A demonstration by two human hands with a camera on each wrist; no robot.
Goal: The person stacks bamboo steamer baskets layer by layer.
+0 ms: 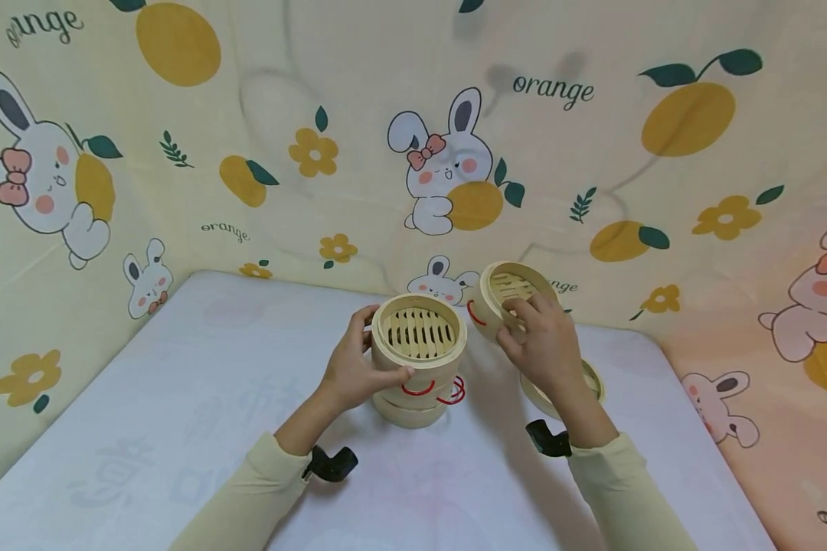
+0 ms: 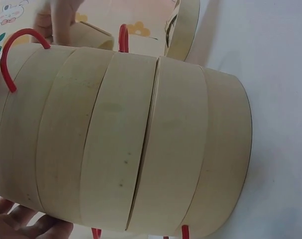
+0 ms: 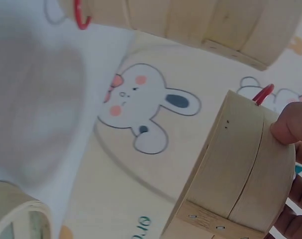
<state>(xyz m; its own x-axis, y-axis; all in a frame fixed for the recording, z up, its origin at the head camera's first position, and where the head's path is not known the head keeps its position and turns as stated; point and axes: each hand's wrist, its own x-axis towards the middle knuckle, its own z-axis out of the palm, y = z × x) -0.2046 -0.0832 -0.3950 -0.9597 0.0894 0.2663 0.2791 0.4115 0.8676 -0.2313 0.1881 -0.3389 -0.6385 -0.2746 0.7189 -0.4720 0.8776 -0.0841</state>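
A stack of round bamboo steamer baskets point(image 1: 413, 417) with red cord handles stands on the table, its slatted top tier facing up. My left hand point(image 1: 354, 367) holds the upper part of the stack, thumb at the front and fingers around the far left side. To the right, my right hand point(image 1: 544, 340) grips the rim of a separate steamer basket point(image 1: 482, 315), raised off the table and tilted. In the right wrist view the thumb presses on the side of this basket point(image 3: 230, 154). Another bamboo piece point(image 1: 539, 396) lies on the table, partly hidden behind the right forearm.
The white table point(image 1: 179, 398) ends at a cloth backdrop point(image 1: 358, 76) printed with rabbits and oranges. Black mounts sit at the left wrist point(image 1: 334, 464) and right wrist point(image 1: 547, 438).
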